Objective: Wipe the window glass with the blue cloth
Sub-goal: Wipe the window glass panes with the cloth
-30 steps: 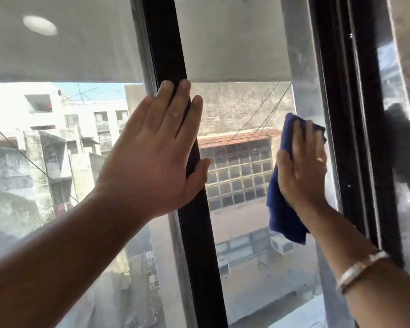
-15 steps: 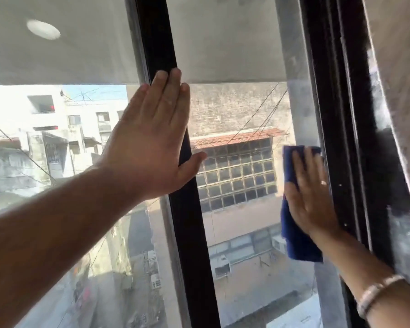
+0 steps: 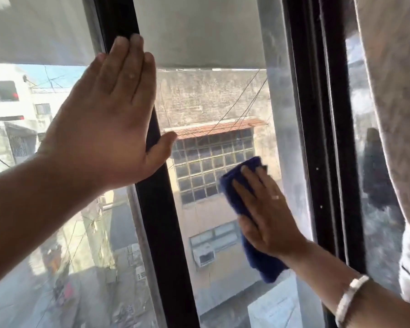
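Note:
My right hand point(image 3: 264, 211) lies flat on the blue cloth point(image 3: 262, 263), pressing it against the window glass point(image 3: 213, 95) of the middle pane, low and right of centre. Cloth shows above my fingertips and hangs below my wrist. My left hand point(image 3: 107, 121) rests open and flat, fingers together, on the black frame bar point(image 3: 161, 233) and the left pane, holding nothing. A ring and a metal bracelet are on my right hand and wrist.
A second black frame point(image 3: 317, 138) stands right of the wiped pane, with a dusty narrow pane point(image 3: 374, 185) beyond it. A light curtain point(image 3: 398, 91) hangs at the far right. Buildings and a street lie outside, far below.
My right hand has slid the cloth down the glass and a little leftward, away from the right frame. My left hand stays flat on the black bar.

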Demonstrator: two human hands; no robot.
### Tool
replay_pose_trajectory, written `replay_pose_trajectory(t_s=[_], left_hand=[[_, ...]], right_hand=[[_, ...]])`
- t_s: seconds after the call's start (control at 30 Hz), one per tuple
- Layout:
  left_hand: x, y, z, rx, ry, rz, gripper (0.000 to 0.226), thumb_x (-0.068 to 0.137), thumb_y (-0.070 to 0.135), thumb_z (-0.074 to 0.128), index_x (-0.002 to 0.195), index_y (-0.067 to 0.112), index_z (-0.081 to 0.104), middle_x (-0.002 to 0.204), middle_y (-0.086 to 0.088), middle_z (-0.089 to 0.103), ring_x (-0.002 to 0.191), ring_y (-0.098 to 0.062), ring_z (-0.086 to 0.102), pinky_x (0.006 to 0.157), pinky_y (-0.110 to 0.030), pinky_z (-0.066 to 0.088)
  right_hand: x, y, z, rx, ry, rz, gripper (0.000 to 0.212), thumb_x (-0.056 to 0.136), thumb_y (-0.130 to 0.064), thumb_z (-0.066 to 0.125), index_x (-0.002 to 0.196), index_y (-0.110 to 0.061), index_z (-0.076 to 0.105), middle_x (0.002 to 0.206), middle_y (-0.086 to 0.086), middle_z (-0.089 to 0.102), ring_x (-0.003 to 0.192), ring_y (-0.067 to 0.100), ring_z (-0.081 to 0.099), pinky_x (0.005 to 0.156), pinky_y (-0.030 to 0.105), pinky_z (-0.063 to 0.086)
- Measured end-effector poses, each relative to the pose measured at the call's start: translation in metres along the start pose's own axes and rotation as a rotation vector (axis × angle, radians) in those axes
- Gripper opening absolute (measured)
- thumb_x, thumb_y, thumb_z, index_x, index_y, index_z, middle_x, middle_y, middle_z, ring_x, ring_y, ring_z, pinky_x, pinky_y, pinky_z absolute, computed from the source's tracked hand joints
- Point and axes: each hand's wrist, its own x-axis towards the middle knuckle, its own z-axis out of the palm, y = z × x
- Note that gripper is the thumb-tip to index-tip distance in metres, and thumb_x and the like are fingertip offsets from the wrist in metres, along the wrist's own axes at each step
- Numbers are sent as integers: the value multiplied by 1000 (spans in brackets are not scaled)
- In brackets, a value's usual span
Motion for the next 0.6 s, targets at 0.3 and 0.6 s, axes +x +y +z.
replay_pose_trajectory(t_s=[0.3, 0.6], left_hand=[[-3, 1, -1, -39, 24, -6, 97, 93, 63, 21, 155, -10, 7, 165, -34, 7, 155, -46, 8, 127, -53, 10], [-2, 1, -2, -49, 41, -15, 94, 94, 61, 26, 154, -10, 11, 163, -35, 14, 153, -47, 14, 127, -54, 14]], right_hand=[[11, -32, 10, 56, 165, 359, 62, 96, -33, 34, 153, -12, 23, 162, 17, 16, 151, 38, 10, 123, 51, 13], [-48, 1, 1, 11, 10, 343, 56, 102, -41, 22, 156, -31, 7, 163, 5, 9, 153, 30, 2, 124, 45, 8]])
